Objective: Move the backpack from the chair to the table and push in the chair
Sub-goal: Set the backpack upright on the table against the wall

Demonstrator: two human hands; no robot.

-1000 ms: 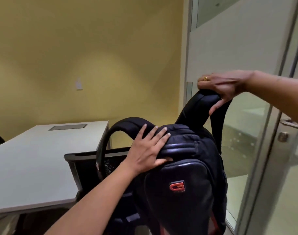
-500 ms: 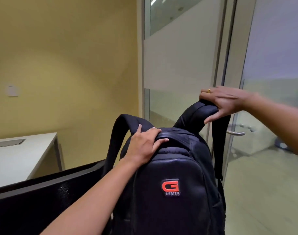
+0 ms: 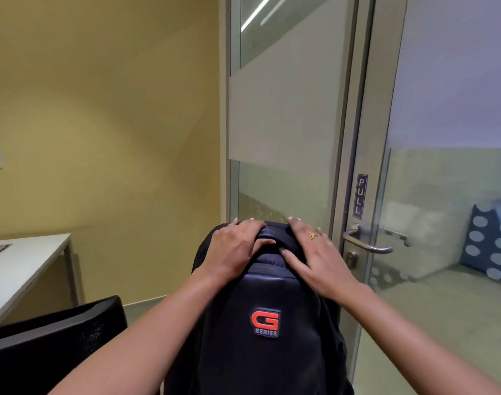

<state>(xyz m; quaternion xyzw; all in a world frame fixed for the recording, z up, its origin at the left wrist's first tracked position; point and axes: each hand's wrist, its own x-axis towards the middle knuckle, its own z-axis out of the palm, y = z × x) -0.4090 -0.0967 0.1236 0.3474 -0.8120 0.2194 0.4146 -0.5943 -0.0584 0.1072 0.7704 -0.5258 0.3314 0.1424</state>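
Note:
A black backpack (image 3: 260,354) with a red G logo stands upright in the lower middle of the view. My left hand (image 3: 232,252) lies curled over the left side of its top. On the right side of the top rests my right hand (image 3: 314,258), which wears a gold ring. Both hands grip the bag's top edge. The black mesh back of the chair (image 3: 52,337) shows at the lower left, beside the bag. The white table (image 3: 18,269) is at the left edge. The bag's bottom and the chair seat are out of view.
A glass door (image 3: 443,195) with a metal lever handle (image 3: 369,243) and a PULL sign (image 3: 360,199) stands close on the right, just behind the backpack. A yellow wall (image 3: 106,124) fills the left background, with a frosted glass panel (image 3: 283,109) next to it.
My right hand has let go of the raised shoulder strap and come down onto the bag's top beside my left hand. The straps have dropped out of sight. The view has turned right.

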